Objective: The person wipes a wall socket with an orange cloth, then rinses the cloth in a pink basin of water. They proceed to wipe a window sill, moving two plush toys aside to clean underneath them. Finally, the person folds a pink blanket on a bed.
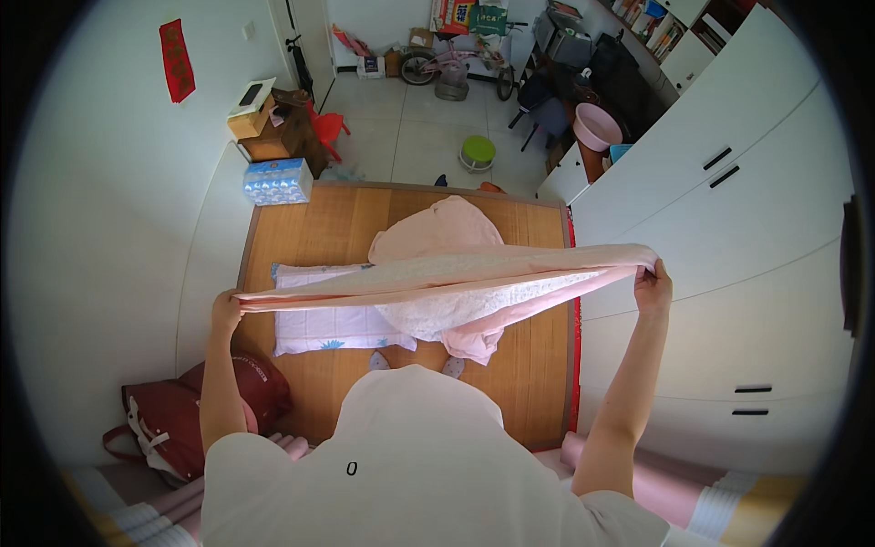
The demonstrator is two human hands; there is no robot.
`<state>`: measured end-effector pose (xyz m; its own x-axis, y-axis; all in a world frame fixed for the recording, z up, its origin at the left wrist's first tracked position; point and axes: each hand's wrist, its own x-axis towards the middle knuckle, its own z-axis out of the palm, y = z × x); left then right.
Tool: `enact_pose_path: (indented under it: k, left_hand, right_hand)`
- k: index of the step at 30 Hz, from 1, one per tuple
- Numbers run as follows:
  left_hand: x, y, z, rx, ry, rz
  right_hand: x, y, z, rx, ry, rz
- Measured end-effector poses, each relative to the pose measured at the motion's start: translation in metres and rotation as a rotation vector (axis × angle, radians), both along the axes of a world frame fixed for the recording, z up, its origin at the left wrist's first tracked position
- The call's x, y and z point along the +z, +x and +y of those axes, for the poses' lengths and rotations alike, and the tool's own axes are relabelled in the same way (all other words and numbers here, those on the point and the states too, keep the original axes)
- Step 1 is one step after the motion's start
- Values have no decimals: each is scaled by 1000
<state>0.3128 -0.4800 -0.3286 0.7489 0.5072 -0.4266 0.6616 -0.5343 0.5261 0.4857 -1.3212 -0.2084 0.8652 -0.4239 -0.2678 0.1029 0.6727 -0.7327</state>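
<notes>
Between my outstretched arms a pale pink bedding cloth (465, 267) is pulled taut, with a whitish inner layer showing in its folds. My left hand (225, 312) grips one end above the left side of the wooden platform (533, 383). At the other end, my right hand (653, 287) pinches a bunched corner in front of the white cabinets. The middle of the cloth sags, and more pink fabric (441, 225) lies beyond it on the platform. A white pillow (321, 331) with blue leaf prints rests below the cloth, partly covered by it.
A dark red bag (239, 390) leans by the left wall. White wardrobe doors (683, 225) line the right side. Past the platform stand a blue tissue pack (278, 182), a red chair (329, 128), a green-topped stool (477, 152) and a pink bicycle (458, 60).
</notes>
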Motion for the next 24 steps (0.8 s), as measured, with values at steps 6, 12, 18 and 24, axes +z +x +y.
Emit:
enact_pose_path:
  k: [6,12,18,24]
  left_hand:
    - [122,29,-63,207,-528,-503]
    - [120,68,-145,-121,-585,-352]
    - [71,28,-225,-470,-719,67]
    - [-9,-44,-166,-192,-487,597]
  right_hand:
    - [4,22,-73,-69,-36,-102]
    - [115,20,-224,-276,-228,-404]
    - [221,24,-146,-382,-473,-509]
    - [178,78,-3,-80,-379,-373]
